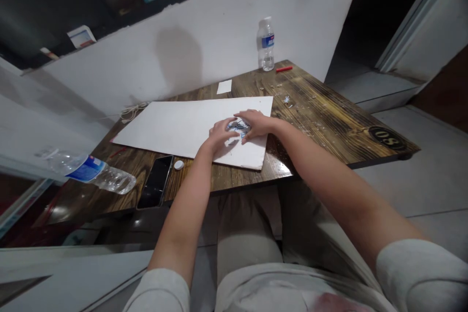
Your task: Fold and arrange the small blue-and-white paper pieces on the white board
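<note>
A white board (175, 119) lies flat on the dark wooden table. Near its right end is a small pile of blue, white and dark bits (237, 127), too small to name. My left hand (220, 134) curves around the pile's left side, thumb and fingers apart. From the right, my right hand (256, 123) cups the other side, its fingers bent but spread. Both hands rest on or just above the board; part of the pile is hidden by the fingers.
A water bottle (268, 46) stands at the back beside a red stick-like object (284, 68). Another bottle (91, 169) lies at left, near a phone (155, 181) and a white cap (179, 165). A paper piece (224, 87) and scraps (287, 100) lie about. The wall borders the table's back.
</note>
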The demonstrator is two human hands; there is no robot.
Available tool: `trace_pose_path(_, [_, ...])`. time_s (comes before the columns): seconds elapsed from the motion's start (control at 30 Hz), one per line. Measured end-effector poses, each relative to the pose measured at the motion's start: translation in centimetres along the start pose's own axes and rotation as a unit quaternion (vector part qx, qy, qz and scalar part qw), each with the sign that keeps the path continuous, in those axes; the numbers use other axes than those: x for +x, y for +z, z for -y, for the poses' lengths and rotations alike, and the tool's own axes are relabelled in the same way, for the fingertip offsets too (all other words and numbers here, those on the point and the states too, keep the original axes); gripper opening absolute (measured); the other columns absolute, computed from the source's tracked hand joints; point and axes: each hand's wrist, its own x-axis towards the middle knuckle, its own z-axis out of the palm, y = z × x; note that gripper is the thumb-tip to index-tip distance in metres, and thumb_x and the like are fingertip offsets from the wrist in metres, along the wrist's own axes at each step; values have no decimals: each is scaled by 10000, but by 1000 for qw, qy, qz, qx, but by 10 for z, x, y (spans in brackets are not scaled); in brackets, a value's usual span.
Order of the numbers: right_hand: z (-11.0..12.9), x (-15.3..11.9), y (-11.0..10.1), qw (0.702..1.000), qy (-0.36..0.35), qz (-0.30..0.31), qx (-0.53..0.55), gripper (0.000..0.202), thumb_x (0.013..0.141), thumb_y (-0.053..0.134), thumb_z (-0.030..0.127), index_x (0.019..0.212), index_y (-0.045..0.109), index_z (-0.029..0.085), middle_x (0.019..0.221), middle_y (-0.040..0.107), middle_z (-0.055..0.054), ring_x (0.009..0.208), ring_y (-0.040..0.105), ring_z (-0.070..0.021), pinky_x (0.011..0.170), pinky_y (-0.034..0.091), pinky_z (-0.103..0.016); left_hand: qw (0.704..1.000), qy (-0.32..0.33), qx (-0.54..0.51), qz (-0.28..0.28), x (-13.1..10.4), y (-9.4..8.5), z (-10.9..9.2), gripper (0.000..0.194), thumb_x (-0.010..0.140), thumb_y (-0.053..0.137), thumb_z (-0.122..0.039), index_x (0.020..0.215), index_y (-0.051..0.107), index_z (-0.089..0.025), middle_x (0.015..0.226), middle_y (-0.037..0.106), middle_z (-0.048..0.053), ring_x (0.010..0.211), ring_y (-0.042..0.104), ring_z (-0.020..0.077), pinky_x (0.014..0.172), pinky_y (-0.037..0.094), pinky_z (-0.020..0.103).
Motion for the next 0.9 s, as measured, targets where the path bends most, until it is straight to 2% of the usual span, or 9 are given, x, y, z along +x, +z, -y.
trace_pose_path(0.07, [-3, 1, 3, 999, -2, 36, -34, 928, 550, 886, 454, 1376, 528, 229, 1386, 560, -140, 1284, 485, -349, 1057, 369, -495, 995, 25, 53, 79, -3, -2, 0, 618, 522, 843, -331, 1121, 689, -328, 1400, 544, 94, 1375, 349, 408, 1125, 207, 603])
trace_pose_path(0.13, [-6, 4, 5, 998, -17, 41, -46, 787, 612, 860, 418, 1321, 582, 222, 1296, 631, -122, 1185, 570, -305, 994, 423, -418, 992, 44, 61, 105, -5, -4, -1, 643, 548, 839, -377, 1168, 678, -325, 1432, 509, 102, 1392, 320, 400, 1141, 194, 590])
trace_pose_path(0.27, [-7, 7, 6, 997, -9, 0, -76, 546, 664, 827, 372, 1161, 685, 199, 1099, 716, -97, 1011, 637, -266, 858, 460, -345, 994, 68, 39, 69, -5, -4, -1, 492, 649, 778, -340, 1133, 699, -302, 1285, 606, 96, 1295, 435, 337, 1122, 292, 525])
trace_pose_path(0.4, [-3, 8, 8, 996, -13, -19, -82, 378, 692, 799, 312, 1042, 723, 190, 1027, 727, -84, 954, 639, -249, 820, 447, -326, 994, 92, 35, 56, -4, -1, -6, 319, 694, 738, -253, 1013, 724, -259, 1093, 657, 87, 1094, 567, 274, 1045, 393, 482])
trace_pose_path(0.57, [6, 5, 7, 999, 2, -31, -43, 393, 692, 785, 240, 1069, 696, 176, 1028, 726, -77, 920, 643, -231, 776, 441, -296, 993, 101, 33, 47, -7, -2, -14, 321, 704, 715, -192, 1021, 699, -244, 1043, 663, 66, 1012, 592, 233, 959, 453, 415])
trace_pose_path(0.7, [12, 2, 6, 997, -5, -72, -3, 357, 706, 750, 219, 1054, 682, 175, 1021, 723, -63, 914, 639, -219, 787, 444, -291, 997, 81, 15, -8, -6, 1, -16, 321, 684, 692, -121, 983, 702, -239, 1054, 678, 55, 1021, 600, 225, 955, 463, 391])
trace_pose_path(0.8, [16, 3, 7, 989, -6, -137, 55, 288, 694, 746, 238, 971, 693, 181, 988, 717, -54, 920, 635, -221, 812, 459, -307, 995, 58, -57, -55, -4, 5, -18, 295, 691, 679, -105, 955, 706, -235, 1074, 685, 55, 995, 616, 199, 914, 493, 358])
trace_pose_path(0.9, [18, 6, 8, 965, -3, -194, 174, 298, 677, 771, 307, 940, 691, 193, 947, 707, -42, 862, 639, -207, 789, 491, -321, 983, 38, -163, -77, -4, 5, -22, 302, 710, 687, -129, 992, 691, -238, 1064, 688, 54, 931, 637, 167, 829, 526, 318])
